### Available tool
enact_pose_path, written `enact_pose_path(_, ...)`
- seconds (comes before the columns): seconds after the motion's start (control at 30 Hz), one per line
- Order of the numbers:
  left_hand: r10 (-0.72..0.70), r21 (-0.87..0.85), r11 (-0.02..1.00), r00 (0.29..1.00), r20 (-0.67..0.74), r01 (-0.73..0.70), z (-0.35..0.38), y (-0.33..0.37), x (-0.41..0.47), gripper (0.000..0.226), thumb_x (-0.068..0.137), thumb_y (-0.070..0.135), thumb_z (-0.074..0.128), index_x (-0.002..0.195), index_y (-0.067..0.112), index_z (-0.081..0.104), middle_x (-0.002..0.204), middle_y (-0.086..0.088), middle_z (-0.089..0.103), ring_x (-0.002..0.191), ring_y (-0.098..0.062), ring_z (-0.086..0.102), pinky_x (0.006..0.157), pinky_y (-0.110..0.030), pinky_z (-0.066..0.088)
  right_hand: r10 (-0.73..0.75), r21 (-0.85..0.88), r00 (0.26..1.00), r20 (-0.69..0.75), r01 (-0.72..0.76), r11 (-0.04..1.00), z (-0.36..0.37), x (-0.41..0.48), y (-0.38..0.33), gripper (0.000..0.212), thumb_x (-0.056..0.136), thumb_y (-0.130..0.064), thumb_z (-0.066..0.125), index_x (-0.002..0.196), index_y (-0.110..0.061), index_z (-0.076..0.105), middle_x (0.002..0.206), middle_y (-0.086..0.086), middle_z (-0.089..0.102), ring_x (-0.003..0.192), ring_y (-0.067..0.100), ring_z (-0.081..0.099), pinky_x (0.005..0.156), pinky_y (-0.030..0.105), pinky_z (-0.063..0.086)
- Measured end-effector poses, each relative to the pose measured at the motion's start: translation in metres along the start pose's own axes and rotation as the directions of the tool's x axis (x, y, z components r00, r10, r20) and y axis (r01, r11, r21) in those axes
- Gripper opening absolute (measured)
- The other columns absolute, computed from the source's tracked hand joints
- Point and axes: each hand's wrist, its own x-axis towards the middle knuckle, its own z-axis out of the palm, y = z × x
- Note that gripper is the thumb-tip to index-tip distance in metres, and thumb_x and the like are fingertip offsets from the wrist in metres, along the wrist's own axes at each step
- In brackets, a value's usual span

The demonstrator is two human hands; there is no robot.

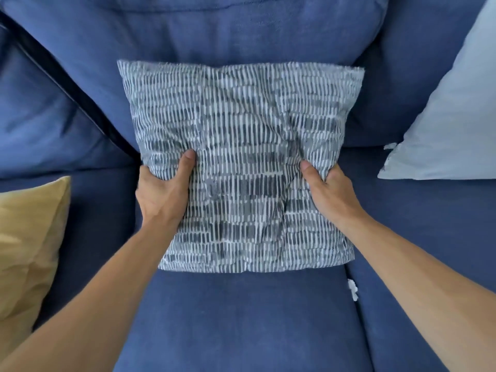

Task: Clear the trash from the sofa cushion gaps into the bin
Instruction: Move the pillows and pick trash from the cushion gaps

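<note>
On the middle seat of the blue sofa (241, 318), both hands are clenched on a patterned throw pillow (239, 146). The left hand (163, 189) grips its left edge, thumb pressed into the face; the right hand (328, 191) pinches a bunch of fabric at the right edge, with creases running out from the grip. The pillow leans toward the back cushion and covers the rear of the seat, so the gap beneath it is hidden.

Trash is visible in two places. A white scrap of paper (353, 289) sits in the gap along the right edge of the middle seat cushion. A second white scrap (389, 146) shows at the lower left corner of the pale blue pillow (451, 116) on the right-hand seat. A yellow pillow (29, 237) lies on the left-hand seat. No bin is in view.

Judgement: the step in hand is clearing the pillow to expose the gaps; no trash is yet collected. The next move calls for setting the pillow aside clear of the seams, then freeing one hand to pluck the nearer scrap.
</note>
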Motion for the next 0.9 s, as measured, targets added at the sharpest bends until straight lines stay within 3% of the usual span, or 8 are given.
enact_pose_path(0.2, -0.232, 0.068, 0.971, 0.972, 0.015, 0.231, -0.037, -0.047, -0.056, 0.124, 0.048, 0.094, 0.054, 0.142, 0.015, 0.04, 0.125, -0.005, 0.058, 0.109, -0.027, 0.057, 0.089, -0.042, 0.05, 0.104, -0.053, 0.983, 0.154, -0.097, 0.994, 0.002, -0.06, 0.019, 0.046, 0.097, -0.047, 0.043, 0.136, -0.022, 0.045, 0.076, -0.011, 0.058, 0.069, 0.003, 0.056, 0.068, 0.024, 0.042)
enact_pose_path(0.3, -0.306, 0.091, 0.948, 0.952, 0.005, 0.304, -0.047, -0.073, -0.077, 0.116, 0.054, 0.088, 0.056, 0.142, 0.013, 0.04, 0.12, -0.006, 0.059, 0.102, -0.025, 0.058, 0.083, -0.04, 0.048, 0.164, -0.101, 0.965, 0.204, -0.146, 0.984, 0.016, -0.083, 0.042, 0.049, 0.097, -0.049, 0.042, 0.14, -0.026, 0.042, 0.06, -0.011, 0.056, 0.05, 0.0, 0.052, 0.053, 0.019, 0.039)
enact_pose_path(0.43, -0.412, 0.173, 0.894, 0.91, -0.048, 0.414, -0.05, -0.106, -0.099, 0.09, 0.075, 0.066, 0.063, 0.137, 0.005, 0.041, 0.079, 0.008, 0.043, 0.065, -0.005, 0.04, 0.072, -0.035, 0.036, 0.236, -0.126, 0.935, 0.264, -0.21, 0.97, 0.035, -0.109, 0.076, 0.05, 0.097, -0.047, 0.043, 0.143, -0.029, 0.037, 0.042, -0.01, 0.044, 0.035, 0.002, 0.042, 0.041, 0.013, 0.036)
enact_pose_path(0.53, -0.473, 0.226, 0.855, 0.88, -0.027, 0.467, -0.05, -0.126, -0.107, 0.097, 0.072, 0.07, 0.06, 0.138, 0.003, 0.038, 0.084, 0.003, 0.045, 0.072, -0.016, 0.045, 0.072, -0.038, 0.04, 0.293, -0.158, 0.91, 0.293, -0.257, 0.954, 0.045, -0.119, 0.089, 0.057, 0.097, -0.047, 0.043, 0.148, -0.024, 0.03, 0.046, -0.008, 0.043, 0.033, 0.003, 0.041, 0.039, 0.012, 0.035)
enact_pose_path(0.67, -0.538, 0.273, 0.804, 0.841, -0.044, 0.529, -0.047, -0.139, -0.104, 0.091, 0.073, 0.071, 0.059, 0.133, 0.005, 0.039, 0.074, 0.006, 0.032, 0.08, -0.022, 0.04, 0.07, -0.037, 0.039, 0.314, -0.198, 0.896, 0.313, -0.261, 0.945, 0.053, -0.119, 0.097, 0.064, 0.097, -0.046, 0.042, 0.152, -0.019, 0.023, 0.032, -0.013, 0.042, 0.031, 0.001, 0.043, 0.037, 0.013, 0.031)
enact_pose_path(0.77, -0.545, 0.358, 0.779, 0.838, -0.021, 0.515, -0.049, -0.141, -0.101, 0.089, 0.06, 0.084, 0.052, 0.109, 0.011, 0.039, 0.083, -0.002, 0.046, 0.081, -0.026, 0.051, 0.072, -0.042, 0.048, 0.294, -0.235, 0.899, 0.325, -0.225, 0.946, 0.051, -0.118, 0.1, 0.067, 0.095, -0.051, 0.042, 0.152, -0.021, 0.022, 0.045, -0.009, 0.052, 0.041, 0.001, 0.051, 0.043, 0.016, 0.041)
enact_pose_path(0.87, -0.55, 0.451, 0.748, 0.835, 0.008, 0.488, -0.057, -0.141, -0.099, 0.091, 0.053, 0.091, 0.045, 0.102, 0.016, 0.03, 0.089, -0.007, 0.05, 0.08, -0.028, 0.057, 0.074, -0.045, 0.053, 0.362, -0.312, 0.869, 0.337, -0.26, 0.914, 0.045, -0.117, 0.097, 0.076, 0.092, -0.06, 0.039, 0.151, -0.016, 0.021, 0.097, 0.01, 0.071, 0.087, 0.018, 0.068, 0.072, 0.03, 0.051)
enact_pose_path(0.9, -0.546, 0.471, 0.744, 0.838, 0.017, 0.475, -0.06, -0.141, -0.098, 0.092, 0.053, 0.09, 0.044, 0.105, 0.015, 0.031, 0.088, -0.008, 0.051, 0.079, -0.027, 0.057, 0.073, -0.045, 0.053, 0.378, -0.334, 0.859, 0.345, -0.264, 0.905, 0.044, -0.116, 0.098, 0.081, 0.089, -0.065, 0.038, 0.151, -0.016, 0.022, 0.097, 0.01, 0.07, 0.086, 0.018, 0.067, 0.073, 0.031, 0.051)
